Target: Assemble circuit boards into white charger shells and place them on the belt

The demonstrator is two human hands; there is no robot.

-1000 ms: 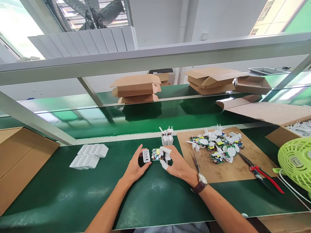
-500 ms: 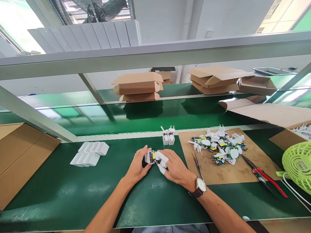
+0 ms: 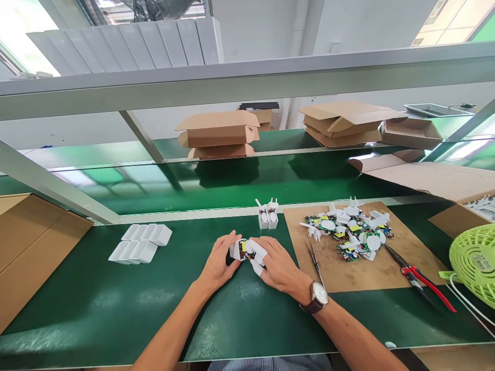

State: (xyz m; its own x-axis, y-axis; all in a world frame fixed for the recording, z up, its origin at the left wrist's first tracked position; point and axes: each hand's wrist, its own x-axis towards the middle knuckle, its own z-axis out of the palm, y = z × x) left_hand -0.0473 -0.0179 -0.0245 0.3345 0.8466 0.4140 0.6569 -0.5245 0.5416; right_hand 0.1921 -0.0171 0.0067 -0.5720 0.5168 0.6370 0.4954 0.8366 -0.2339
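Observation:
Over the middle of the green table, my left hand [image 3: 216, 262] is closed round a small white plastic housing [image 3: 234, 250]. A circuit board [image 3: 246, 249] with yellow and dark components shows at the housing's open side. White coverings sit on the fingertips of my right hand [image 3: 281, 265], which is closed against the board from the right; how deep the board sits in the housing is hidden. Just beyond my hands, two white housings [image 3: 268, 220] stand upright with boards and white plug parts sticking out. On the left lie several bare white housings [image 3: 139, 244] in two rows.
A brown board [image 3: 309, 281] on the right bears a heap of circuit boards [image 3: 348, 229], tweezers [image 3: 315, 262] and red-handled pliers [image 3: 419, 281]. A green fan [image 3: 474, 263] stands at the right edge, a cardboard box [image 3: 36, 257] at the left. More cardboard boxes [image 3: 218, 131] lie on the shelf behind.
The camera view has shifted slightly. Both hands stay in almost the same place around the housing and the board; nothing has been let go or picked up.

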